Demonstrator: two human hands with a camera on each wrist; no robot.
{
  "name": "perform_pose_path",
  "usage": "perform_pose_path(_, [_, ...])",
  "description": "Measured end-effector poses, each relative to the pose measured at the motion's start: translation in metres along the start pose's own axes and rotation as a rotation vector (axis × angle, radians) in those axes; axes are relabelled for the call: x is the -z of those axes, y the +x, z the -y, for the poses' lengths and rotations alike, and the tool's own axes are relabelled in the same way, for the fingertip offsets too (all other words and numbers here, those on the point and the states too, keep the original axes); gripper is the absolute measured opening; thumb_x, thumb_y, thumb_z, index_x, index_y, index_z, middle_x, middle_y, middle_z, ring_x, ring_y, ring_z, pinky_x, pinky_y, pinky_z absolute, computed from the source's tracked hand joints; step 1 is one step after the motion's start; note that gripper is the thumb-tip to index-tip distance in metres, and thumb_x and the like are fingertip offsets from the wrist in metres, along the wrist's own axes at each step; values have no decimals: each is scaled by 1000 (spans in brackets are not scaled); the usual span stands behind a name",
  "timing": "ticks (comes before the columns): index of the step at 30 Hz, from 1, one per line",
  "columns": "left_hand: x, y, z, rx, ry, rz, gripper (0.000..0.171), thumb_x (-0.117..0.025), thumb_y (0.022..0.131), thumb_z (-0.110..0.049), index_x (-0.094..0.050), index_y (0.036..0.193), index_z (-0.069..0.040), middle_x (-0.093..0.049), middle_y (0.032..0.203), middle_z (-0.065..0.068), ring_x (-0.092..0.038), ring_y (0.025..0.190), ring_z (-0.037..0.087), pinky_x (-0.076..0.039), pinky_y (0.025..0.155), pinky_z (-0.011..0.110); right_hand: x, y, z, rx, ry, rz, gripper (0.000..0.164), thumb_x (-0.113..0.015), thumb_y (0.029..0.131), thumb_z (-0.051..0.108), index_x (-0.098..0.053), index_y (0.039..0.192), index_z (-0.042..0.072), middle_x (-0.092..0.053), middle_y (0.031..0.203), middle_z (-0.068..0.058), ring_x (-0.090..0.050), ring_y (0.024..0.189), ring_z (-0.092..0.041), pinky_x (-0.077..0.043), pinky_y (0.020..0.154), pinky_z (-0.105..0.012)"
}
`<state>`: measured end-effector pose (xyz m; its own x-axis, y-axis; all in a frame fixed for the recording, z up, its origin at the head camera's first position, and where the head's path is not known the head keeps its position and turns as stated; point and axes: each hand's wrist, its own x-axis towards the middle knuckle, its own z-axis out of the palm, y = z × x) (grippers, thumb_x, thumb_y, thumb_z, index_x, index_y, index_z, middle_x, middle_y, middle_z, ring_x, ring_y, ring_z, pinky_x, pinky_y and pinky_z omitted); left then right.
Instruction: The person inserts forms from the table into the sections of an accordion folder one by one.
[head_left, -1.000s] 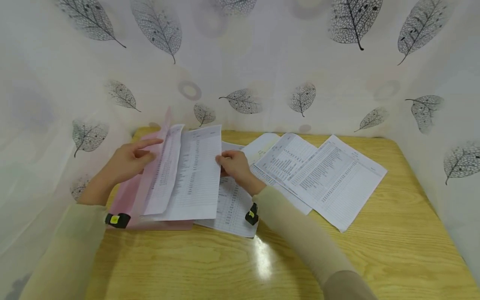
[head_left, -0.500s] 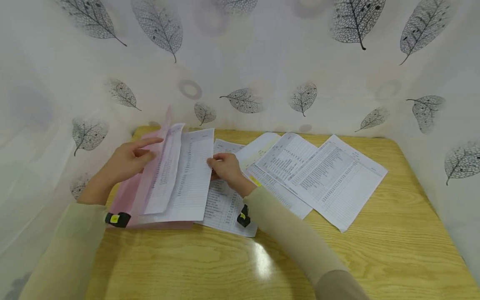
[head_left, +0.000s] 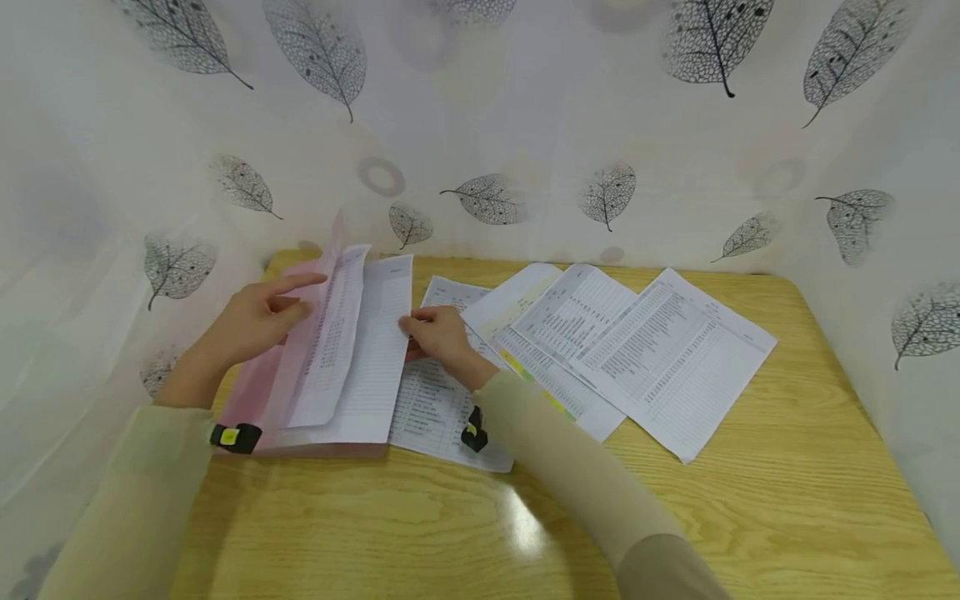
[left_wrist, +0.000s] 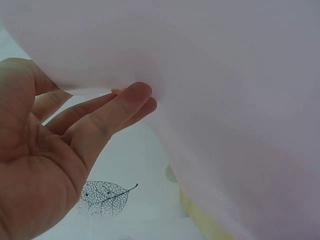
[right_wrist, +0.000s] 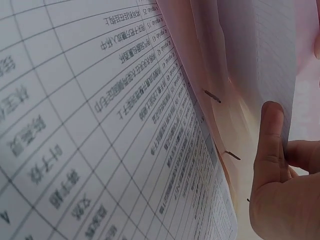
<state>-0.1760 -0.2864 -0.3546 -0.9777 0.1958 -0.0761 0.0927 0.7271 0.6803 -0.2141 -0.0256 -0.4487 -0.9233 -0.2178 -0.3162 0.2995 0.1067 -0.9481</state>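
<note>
A pink folder lies on the left of the desk with one pink leaf standing up. My left hand has straight fingers against this leaf, index finger and thumb apart on its outer side. In the left wrist view, the fingertips press on the leaf near its edge. A curved printed sheet stands beside the leaf. My right hand pinches the right edge of a white printed paper, with the thumb on one face and the other fingers mostly hidden behind it.
One printed sheet lies under my right wrist, partly covered. Several overlapping sheets are fanned out to the right on the wood-grain desk. Dark staples show in the right wrist view. A leaf-patterned curtain surrounds the desk.
My right hand has moved left with the edge of the paper, and more of the sheets underneath shows. The left hand and the pink leaf hold still.
</note>
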Motion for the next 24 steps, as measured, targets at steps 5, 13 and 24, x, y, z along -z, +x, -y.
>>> perform_pose_path(5, [0,-1,-1,-11,1,-9,47,-56,108,-24,-55,154,-13,-72,115,26,-62,73,9,-55,64,27,-6,1,-1,-22,22,-4,30,-70,100,14,-73,123,-5,-77,94,-23,-71,63,-17,-64,62,-36])
perform_pose_path(13, [1,-2,-1,10,4,-3,48,-56,108,-26,-54,154,-14,-69,126,28,-64,82,11,-56,66,27,-14,3,-2,-30,74,16,27,-71,100,11,-73,119,-7,-76,88,-27,-68,54,-14,-62,56,-33])
perform_pose_path(24, [2,-3,-1,-6,-11,-11,47,-56,108,-23,-54,154,-13,-70,119,26,-62,75,12,-54,64,28,-24,4,1,-21,38,13,22,-74,98,13,-74,110,-6,-69,66,-10,-64,47,-13,-62,57,-37])
